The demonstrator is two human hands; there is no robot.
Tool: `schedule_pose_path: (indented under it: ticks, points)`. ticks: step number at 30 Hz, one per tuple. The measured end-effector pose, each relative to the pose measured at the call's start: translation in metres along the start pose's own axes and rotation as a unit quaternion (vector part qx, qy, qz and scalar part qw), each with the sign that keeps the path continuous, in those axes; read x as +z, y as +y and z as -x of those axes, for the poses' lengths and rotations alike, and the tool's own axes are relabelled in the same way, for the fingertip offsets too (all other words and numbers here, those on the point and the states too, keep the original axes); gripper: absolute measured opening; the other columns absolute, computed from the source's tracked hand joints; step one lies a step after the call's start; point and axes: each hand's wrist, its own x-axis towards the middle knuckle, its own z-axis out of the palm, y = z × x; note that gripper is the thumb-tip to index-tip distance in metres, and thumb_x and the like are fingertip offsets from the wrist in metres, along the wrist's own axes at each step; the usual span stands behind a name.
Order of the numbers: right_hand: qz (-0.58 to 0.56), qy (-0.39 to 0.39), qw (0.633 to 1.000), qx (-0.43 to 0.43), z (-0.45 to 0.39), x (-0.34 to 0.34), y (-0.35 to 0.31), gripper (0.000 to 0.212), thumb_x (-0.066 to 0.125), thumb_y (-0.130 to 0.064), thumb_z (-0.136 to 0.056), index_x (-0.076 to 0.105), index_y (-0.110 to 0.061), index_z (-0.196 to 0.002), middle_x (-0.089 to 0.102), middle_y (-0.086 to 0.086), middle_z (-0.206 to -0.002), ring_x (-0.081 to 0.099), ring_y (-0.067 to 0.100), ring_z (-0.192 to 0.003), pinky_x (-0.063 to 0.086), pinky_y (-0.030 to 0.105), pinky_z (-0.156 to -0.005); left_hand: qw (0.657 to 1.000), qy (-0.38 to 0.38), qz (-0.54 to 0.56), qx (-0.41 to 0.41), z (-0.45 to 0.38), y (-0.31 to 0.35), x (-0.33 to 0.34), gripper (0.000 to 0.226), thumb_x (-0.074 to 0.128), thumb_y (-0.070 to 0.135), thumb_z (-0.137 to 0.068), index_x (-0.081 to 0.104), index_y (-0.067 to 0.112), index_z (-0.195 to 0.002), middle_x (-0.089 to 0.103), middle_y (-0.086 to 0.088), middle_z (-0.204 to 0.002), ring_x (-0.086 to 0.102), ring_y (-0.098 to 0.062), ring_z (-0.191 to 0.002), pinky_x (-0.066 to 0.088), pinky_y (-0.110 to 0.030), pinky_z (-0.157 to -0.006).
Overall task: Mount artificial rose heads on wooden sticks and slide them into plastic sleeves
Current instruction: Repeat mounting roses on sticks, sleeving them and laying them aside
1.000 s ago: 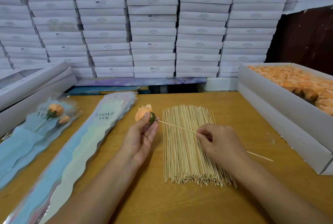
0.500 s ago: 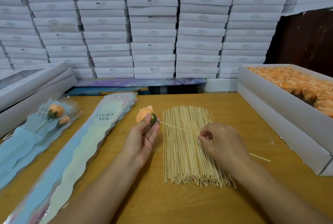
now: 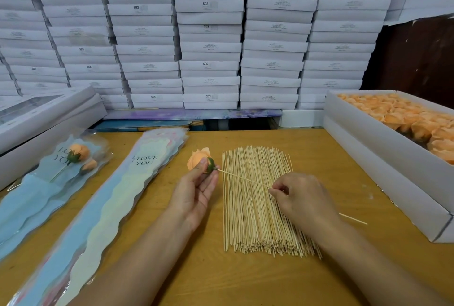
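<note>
My left hand holds an orange rose head with a green base between thumb and fingertips. A thin wooden stick runs from that green base to my right hand, which pinches it; the stick's tail pokes out behind the wrist. Both hands hover over a flat pile of wooden sticks on the table. To the left lies a stack of empty "LOVE YOU" plastic sleeves. Further left, a filled sleeve holds orange roses.
A white box of orange rose heads lines the right edge of the wooden table. White boxes lie at the left edge, and stacked white boxes form a wall behind the table.
The stick has slid slightly further into the rose base, with my right hand a little closer to the left. Otherwise the scene is the same.
</note>
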Motion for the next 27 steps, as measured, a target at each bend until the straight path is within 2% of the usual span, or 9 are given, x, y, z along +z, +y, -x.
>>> schedule_pose_path:
  ticks: [5, 11, 17, 20, 27]
  points:
    - [0.011, 0.005, 1.0, -0.012, 0.0, 0.0025, 0.0015, 0.012, 0.07, -0.03, -0.093, 0.075, -0.023, -0.085, 0.069, -0.013, -0.084, 0.058, 0.004, -0.076, 0.044, 0.021, -0.07, 1.0, -0.005, -0.007, 0.001, 0.0008, 0.0003, 0.0008, 0.033, 0.072, 0.012, -0.076, 0.067, 0.001, -0.107, 0.076, -0.018, -0.094, 0.075, -0.018, -0.078, 0.061, -0.029, -0.077]
    - [0.027, -0.003, 0.999, -0.027, -0.0003, 0.0032, 0.0023, 0.012, 0.067, -0.031, -0.094, 0.074, -0.023, -0.088, 0.068, -0.013, -0.085, 0.059, 0.004, -0.078, 0.041, 0.018, -0.071, 1.0, -0.005, -0.007, -0.001, -0.0016, -0.001, -0.0018, 0.022, 0.068, 0.011, -0.087, 0.067, 0.001, -0.107, 0.076, -0.019, -0.094, 0.075, -0.018, -0.079, 0.062, -0.027, -0.074]
    - [0.046, -0.013, 0.998, -0.047, 0.0004, 0.0025, 0.0016, 0.016, 0.065, -0.031, -0.096, 0.076, -0.021, -0.09, 0.07, -0.01, -0.086, 0.061, 0.008, -0.08, 0.042, 0.02, -0.073, 1.0, -0.008, -0.006, -0.001, -0.0027, -0.0008, -0.0031, 0.022, 0.069, 0.011, -0.085, 0.068, 0.002, -0.104, 0.076, -0.019, -0.094, 0.076, -0.018, -0.078, 0.063, -0.027, -0.07]
    - [0.053, -0.016, 0.997, -0.058, 0.0011, 0.0027, 0.0006, 0.017, 0.064, -0.029, -0.097, 0.076, -0.02, -0.089, 0.07, -0.01, -0.084, 0.062, 0.008, -0.079, 0.037, 0.019, -0.072, 1.0, -0.005, -0.002, -0.001, -0.0033, -0.0005, -0.0034, 0.021, 0.068, 0.011, -0.086, 0.067, 0.001, -0.105, 0.076, -0.019, -0.093, 0.076, -0.019, -0.078, 0.063, -0.027, -0.069]
    - [0.07, -0.032, 0.995, -0.06, 0.0014, 0.0011, -0.0005, 0.023, 0.06, -0.031, -0.099, 0.074, -0.018, -0.086, 0.07, -0.008, -0.08, 0.063, 0.01, -0.076, 0.044, 0.022, -0.07, 1.0, -0.006, -0.001, -0.003, -0.0025, -0.0005, -0.0029, 0.02, 0.067, 0.011, -0.088, 0.067, 0.001, -0.106, 0.077, -0.019, -0.093, 0.076, -0.019, -0.078, 0.063, -0.028, -0.072]
